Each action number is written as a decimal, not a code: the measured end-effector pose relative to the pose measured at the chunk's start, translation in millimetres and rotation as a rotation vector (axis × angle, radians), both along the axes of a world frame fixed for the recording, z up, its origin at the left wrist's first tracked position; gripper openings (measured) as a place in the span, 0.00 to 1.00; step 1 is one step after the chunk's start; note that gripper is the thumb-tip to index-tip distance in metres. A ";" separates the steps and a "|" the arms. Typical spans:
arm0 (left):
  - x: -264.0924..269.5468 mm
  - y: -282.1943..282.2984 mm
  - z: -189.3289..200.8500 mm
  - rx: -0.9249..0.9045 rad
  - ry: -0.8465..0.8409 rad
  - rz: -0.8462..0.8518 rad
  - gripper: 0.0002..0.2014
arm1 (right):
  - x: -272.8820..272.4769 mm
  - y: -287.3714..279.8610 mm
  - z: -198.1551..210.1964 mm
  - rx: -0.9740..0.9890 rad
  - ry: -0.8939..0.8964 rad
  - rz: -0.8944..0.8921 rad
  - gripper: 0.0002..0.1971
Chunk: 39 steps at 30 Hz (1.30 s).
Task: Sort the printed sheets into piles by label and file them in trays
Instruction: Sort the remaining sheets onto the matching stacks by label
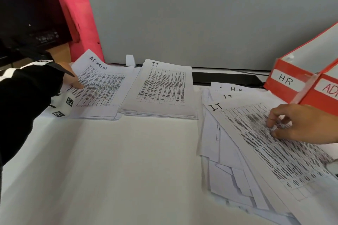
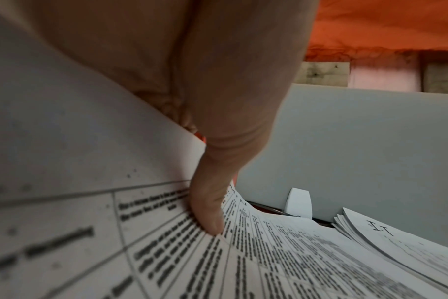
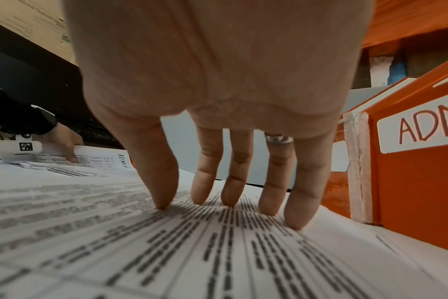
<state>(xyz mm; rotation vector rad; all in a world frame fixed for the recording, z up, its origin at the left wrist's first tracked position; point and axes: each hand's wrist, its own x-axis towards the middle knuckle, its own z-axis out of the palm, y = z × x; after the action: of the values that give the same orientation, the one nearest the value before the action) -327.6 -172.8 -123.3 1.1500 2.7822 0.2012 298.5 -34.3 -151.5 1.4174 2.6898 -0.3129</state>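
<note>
My left hand point(image 1: 70, 76) pinches the left edge of a sheet marked ADMIN point(image 1: 98, 82), thumb point(image 2: 210, 212) on top and the paper curling up against the palm. It lies over the ADMIN pile point(image 1: 95, 113) at the back left. Beside it sits the I.T pile point(image 1: 161, 86). My right hand point(image 1: 296, 124) rests its straight fingertips point(image 3: 230, 198) on the top I.T sheet point(image 1: 274, 151) of the fanned loose pile point(image 1: 228, 170) on the right. Two orange trays stand behind that hand, labelled HR point(image 1: 287, 78) and ADMIN point(image 1: 327, 89).
A grey divider panel point(image 1: 201, 29) runs along the back of the white desk point(image 1: 109, 170). A dark monitor point(image 1: 27, 9) stands at the far left. A flat black bar point(image 1: 225, 77) lies between the I.T pile and the trays.
</note>
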 end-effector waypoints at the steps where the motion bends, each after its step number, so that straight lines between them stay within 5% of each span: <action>1: -2.5 -0.8 -0.3 0.000 0.002 0.002 0.16 | -0.4 -0.4 1.0 -0.004 0.001 0.001 0.09; 12: 26.7 22.6 21.3 -0.279 0.173 -0.018 0.19 | -30.2 -11.2 34.3 -0.011 -0.183 0.037 0.11; 16: 44.7 28.0 26.7 -0.208 0.219 -0.089 0.14 | -71.4 -1.5 46.9 0.059 -0.059 0.138 0.13; 22: 107.0 54.9 23.7 -0.116 0.558 -0.221 0.16 | -120.2 39.3 24.8 -0.077 -0.168 0.112 0.37; 29: 249.7 102.3 31.2 0.066 0.285 -0.646 0.19 | -108.1 53.6 33.4 0.060 0.015 0.129 0.11; 33: 320.5 144.5 4.3 0.091 0.092 -0.843 0.19 | -63.1 58.5 45.7 0.136 -0.017 0.064 0.16; 39: 358.5 184.5 -26.6 -0.087 0.098 -0.886 0.31 | -10.1 51.0 41.1 0.165 -0.087 -0.021 0.23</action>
<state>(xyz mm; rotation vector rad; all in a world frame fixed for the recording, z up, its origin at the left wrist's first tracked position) 31.0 11.7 -149.9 2.2373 2.0388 -0.0715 288.4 16.7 -110.4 1.4651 2.6850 -0.0300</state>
